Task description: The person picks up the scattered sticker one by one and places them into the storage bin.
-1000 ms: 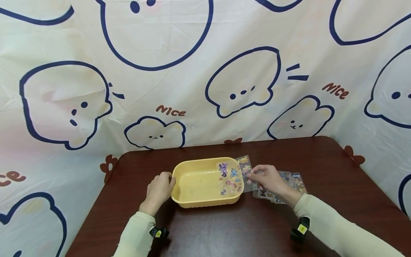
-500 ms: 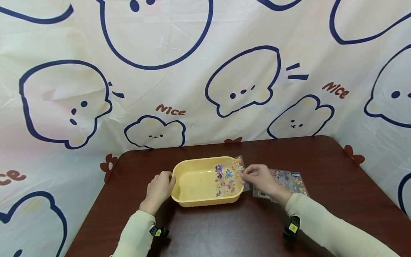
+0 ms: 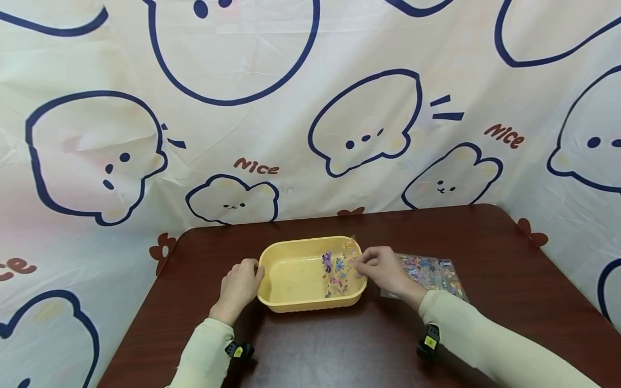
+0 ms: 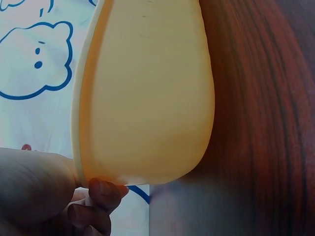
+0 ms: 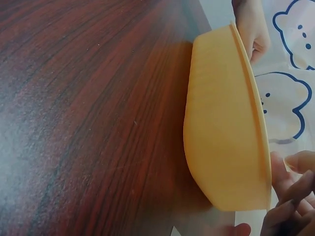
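Observation:
A yellow plastic basin (image 3: pixel 291 277) sits on the table. My left hand (image 3: pixel 240 286) grips its left rim, and in the left wrist view the thumb and fingers close over the basin's (image 4: pixel 147 108) edge. At the opposite end, my right hand (image 3: pixel 385 271) pinches the edge of a clear sticker sheet (image 3: pixel 338 272) printed with colourful ponies. This sheet lies over the right part of the basin's opening. From the right wrist view, the right hand (image 5: pixel 295 196) is beside the basin's rim; the sheet itself can hardly be made out there.
More clear sticker sheets (image 3: pixel 432 272) lie in a pile on the dark brown table (image 3: pixel 330 345), right of the basin and partly under the right forearm. A white cloth with cartoon bears (image 3: pixel 233 202) hangs behind the table and along its sides.
My right hand has moved left with the sticker sheet, which now lies further over the basin and sticks out less past its right rim. The left hand keeps its hold.

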Demonstrator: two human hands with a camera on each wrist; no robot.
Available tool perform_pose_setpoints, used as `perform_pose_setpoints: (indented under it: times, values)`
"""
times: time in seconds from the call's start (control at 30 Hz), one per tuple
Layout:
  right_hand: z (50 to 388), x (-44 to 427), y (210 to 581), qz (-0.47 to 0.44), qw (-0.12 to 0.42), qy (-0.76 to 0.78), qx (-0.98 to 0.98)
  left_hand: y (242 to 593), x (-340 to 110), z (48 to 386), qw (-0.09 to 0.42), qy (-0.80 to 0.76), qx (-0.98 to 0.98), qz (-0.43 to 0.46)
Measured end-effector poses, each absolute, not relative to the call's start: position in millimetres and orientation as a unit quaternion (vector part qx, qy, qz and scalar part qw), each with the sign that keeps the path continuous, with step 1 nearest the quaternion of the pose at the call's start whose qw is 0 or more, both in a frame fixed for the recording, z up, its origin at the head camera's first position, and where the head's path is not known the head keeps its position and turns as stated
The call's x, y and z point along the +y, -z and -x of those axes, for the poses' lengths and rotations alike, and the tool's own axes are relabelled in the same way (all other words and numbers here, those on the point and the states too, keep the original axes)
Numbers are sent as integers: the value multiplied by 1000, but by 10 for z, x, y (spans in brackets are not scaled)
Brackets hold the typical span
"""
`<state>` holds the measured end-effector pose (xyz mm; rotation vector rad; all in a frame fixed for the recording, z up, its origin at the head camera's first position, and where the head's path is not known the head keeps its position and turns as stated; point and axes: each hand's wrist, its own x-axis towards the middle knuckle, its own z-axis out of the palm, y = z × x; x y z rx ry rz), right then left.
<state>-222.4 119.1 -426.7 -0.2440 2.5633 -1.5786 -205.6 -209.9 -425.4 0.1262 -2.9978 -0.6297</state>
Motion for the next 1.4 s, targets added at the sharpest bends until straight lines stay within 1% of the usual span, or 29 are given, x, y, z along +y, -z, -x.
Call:
perform_pose_setpoints:
  times: [0.1, 0.37, 0.7, 0.97, 1.13, 1.27, 1.4]
  values:
    - [2224, 1138, 4268, 84, 58, 519, 849, 4257, -2100, 2057, 36, 207, -977, -42]
    - [2189, 1062, 4261, 53, 63, 488, 869, 4259, -2094, 2045, 36, 204, -977, -40]
    - [2188, 1111, 4203, 79, 55, 483, 870, 4254, -2094, 2038, 39, 204, -978, -37]
    - [2167, 1097, 4175, 70, 83, 459, 882, 4263, -2090, 2043, 34, 202, -978, -42]
    - [2161, 1087, 4170, 80, 100, 453, 882, 4257, -2092, 2038, 31, 198, -979, -42]
    - [2157, 1079, 4168, 93, 95, 422, 897, 4259, -2095, 2035, 31, 197, -979, -41]
    - [2149, 1061, 4173, 107, 77, 371, 919, 4257, -2097, 2031, 32, 196, -979, -40]
